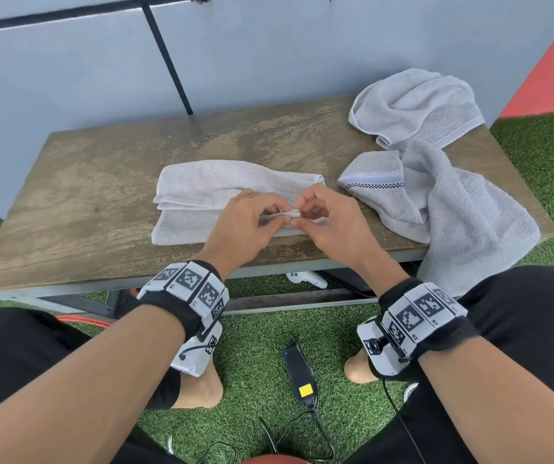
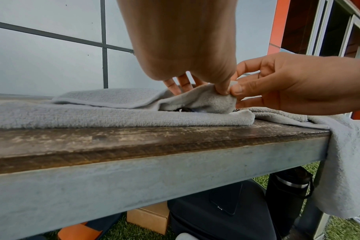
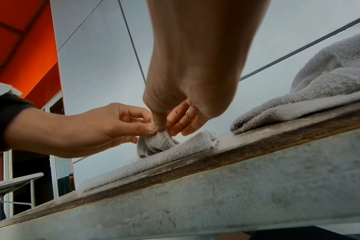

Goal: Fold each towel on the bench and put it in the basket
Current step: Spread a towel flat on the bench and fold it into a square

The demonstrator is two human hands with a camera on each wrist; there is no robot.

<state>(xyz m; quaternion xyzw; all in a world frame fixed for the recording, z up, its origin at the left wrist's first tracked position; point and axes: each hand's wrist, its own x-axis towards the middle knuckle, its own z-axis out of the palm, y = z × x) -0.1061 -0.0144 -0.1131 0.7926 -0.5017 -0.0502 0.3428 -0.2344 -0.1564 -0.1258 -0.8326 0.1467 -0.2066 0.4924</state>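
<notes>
While the left hand [image 1: 245,226] and right hand [image 1: 331,222] both pinch its near right corner, the half-folded pale grey terry towel [image 1: 202,195] at mid-bench looks soft, light and floppy, best gripped by corners.

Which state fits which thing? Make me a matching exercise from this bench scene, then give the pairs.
Things:
1. middle towel
2. striped towel
3. far towel
4. black adapter

States:
A. lies on the grass
B. hangs over the bench edge
C. pinched by left hand and right hand
D. crumpled at the back right corner

Pairs: 1-C, 2-B, 3-D, 4-A
</notes>
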